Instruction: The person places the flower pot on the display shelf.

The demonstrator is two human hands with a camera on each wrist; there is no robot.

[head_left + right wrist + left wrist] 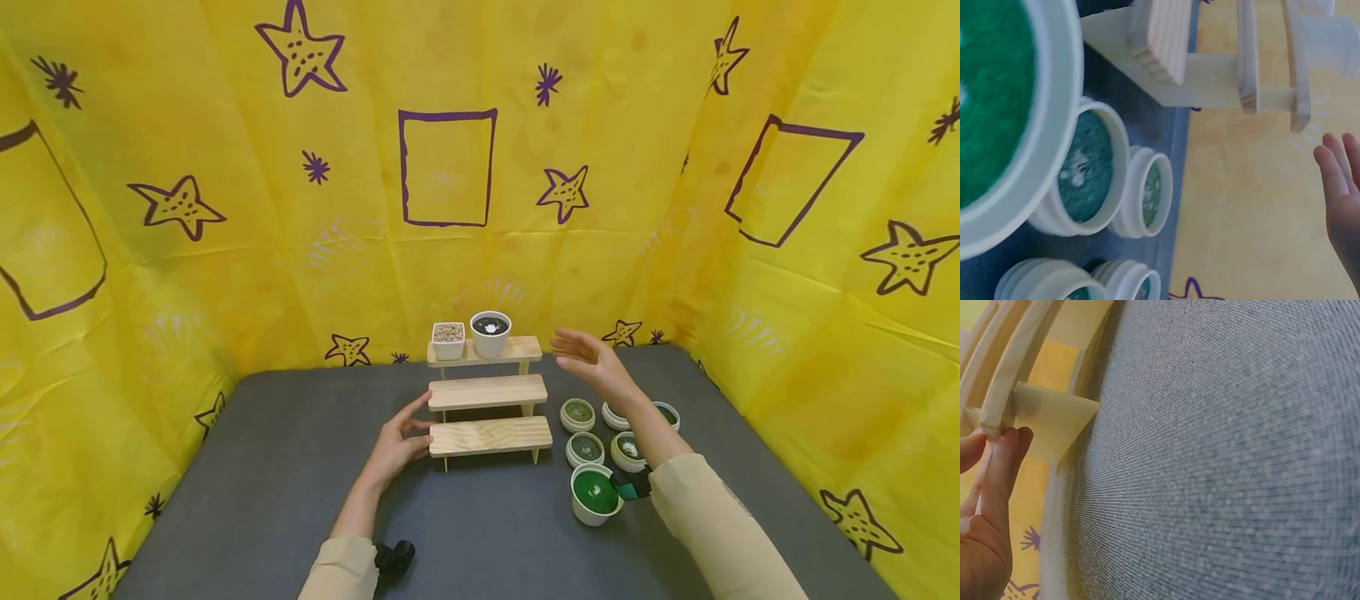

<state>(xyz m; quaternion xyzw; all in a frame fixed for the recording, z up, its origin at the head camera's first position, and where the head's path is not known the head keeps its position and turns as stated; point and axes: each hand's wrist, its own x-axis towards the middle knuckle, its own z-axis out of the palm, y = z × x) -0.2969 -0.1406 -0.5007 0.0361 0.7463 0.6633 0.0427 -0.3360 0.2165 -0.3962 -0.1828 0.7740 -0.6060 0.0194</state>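
A three-tier wooden stand (487, 392) stands on the grey table. At its left side, my left hand (393, 450) pinches the end of a shelf board (1007, 381) between thumb and fingers. On the top tier are a square white pot (449, 348) of tan granules and a round white pot (491, 340) with a dark filling and a white patch. My right hand (600, 367) is raised beside the top tier's right end, fingers extended and holding nothing. In the right wrist view, its fingertips (1329, 165) are apart from the stand.
Several round pots, such as an olive-green one (577, 414), stand right of the stand, some partly hidden under my right forearm. A larger white pot with a bright green filling (596, 492) is nearest. Yellow patterned cloth (450, 275) surrounds the table (300, 492).
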